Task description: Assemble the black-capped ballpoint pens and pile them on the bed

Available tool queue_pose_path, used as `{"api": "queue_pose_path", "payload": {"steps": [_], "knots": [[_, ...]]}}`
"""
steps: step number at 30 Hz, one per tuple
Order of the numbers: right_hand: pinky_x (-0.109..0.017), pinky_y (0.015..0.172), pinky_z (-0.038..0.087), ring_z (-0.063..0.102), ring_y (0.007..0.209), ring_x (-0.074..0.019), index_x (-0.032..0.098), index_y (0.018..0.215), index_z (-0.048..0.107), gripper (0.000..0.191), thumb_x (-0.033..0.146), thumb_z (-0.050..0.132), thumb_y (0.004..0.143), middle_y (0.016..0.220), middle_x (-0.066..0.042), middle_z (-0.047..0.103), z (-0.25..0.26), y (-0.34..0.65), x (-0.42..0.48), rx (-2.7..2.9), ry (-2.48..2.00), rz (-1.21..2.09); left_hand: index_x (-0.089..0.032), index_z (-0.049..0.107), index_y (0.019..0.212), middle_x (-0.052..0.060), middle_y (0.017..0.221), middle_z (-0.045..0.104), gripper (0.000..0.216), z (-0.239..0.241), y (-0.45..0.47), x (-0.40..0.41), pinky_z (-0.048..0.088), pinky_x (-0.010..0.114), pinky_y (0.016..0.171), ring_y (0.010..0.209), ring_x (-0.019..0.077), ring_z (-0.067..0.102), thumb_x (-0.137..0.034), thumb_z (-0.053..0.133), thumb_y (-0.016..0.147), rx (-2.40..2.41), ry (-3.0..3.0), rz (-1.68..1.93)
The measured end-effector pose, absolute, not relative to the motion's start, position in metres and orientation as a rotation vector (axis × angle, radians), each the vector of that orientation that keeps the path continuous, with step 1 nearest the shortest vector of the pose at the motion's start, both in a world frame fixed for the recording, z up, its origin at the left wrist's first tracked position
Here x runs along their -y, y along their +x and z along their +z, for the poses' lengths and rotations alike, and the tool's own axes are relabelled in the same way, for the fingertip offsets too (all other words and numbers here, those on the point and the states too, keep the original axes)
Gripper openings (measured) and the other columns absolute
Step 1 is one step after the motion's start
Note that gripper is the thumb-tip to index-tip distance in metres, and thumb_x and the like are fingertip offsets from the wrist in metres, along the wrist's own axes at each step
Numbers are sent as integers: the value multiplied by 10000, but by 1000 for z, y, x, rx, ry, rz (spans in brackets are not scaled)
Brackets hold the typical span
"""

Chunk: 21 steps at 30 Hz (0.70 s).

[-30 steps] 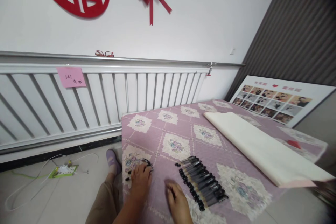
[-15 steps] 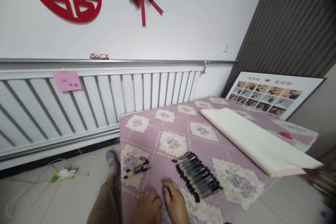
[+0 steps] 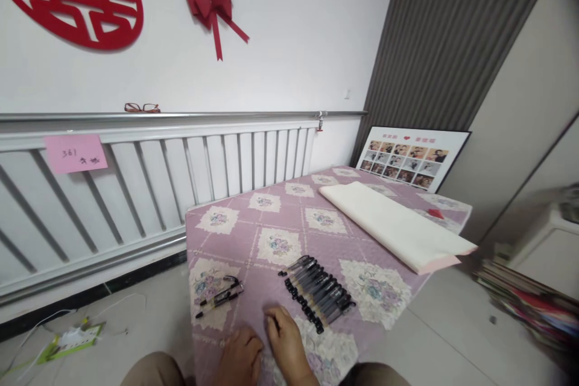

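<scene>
My left hand (image 3: 239,357) rests on the near edge of the purple floral tablecloth (image 3: 246,298), its fingers curled in and nothing seen in them. Close beside it lies my right hand (image 3: 287,341), also loosely closed, thumb against the curled fingers, with no object showing. Just right of and beyond my right hand is a slanting row of several black-capped gel pens (image 3: 319,292) with clear barrels, packed side by side. A few separate black-and-clear pens or pen parts (image 3: 220,298) lie farther left, beyond my left hand. Neither hand touches a pen.
A folded cream sheet (image 3: 389,223) covers the table's right side, near a small red item (image 3: 435,213). A photo board (image 3: 409,157) leans behind. The white radiator (image 3: 203,163) runs along the wall. A power strip (image 3: 72,341) lies on the floor; stacked papers (image 3: 525,307) stand right.
The camera view has turned to the right, so everything sits farther left in the picture. Both hands stay resting on the tablecloth, and the pens keep their places.
</scene>
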State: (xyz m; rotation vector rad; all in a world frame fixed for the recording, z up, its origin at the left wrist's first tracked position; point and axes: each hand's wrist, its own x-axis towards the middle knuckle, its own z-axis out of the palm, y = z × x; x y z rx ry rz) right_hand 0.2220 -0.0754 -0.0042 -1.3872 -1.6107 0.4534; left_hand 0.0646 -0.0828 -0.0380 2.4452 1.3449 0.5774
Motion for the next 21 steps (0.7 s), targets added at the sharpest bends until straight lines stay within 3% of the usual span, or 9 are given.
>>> {"api": "queue_pose_path", "payload": {"steps": [10,16,21], "knots": [[-252,738,493,646,791,-181,211,868,664,214,199,450,868,825,-42,681,-17,227,71,1475,-1338,479,-216,639,1025,51,1024,660,306,-33,92,46,442,316,894,986,185,591,-184,371,881,-1496,2169,810],[-231,683,496,644,718,-177,207,787,648,238,296,456,898,757,-37,678,-21,235,67,1347,-1339,462,-187,598,1127,61,1112,628,335,-6,147,-15,383,251,936,1053,157,555,-154,385,870,-1640,2098,651],[-212,641,490,636,661,-167,204,750,644,270,323,455,903,707,-32,667,-30,238,63,1380,-1334,432,-223,600,1133,52,1131,609,284,-1,173,-47,388,270,898,1044,183,552,-248,447,895,-1670,2113,596]]}}
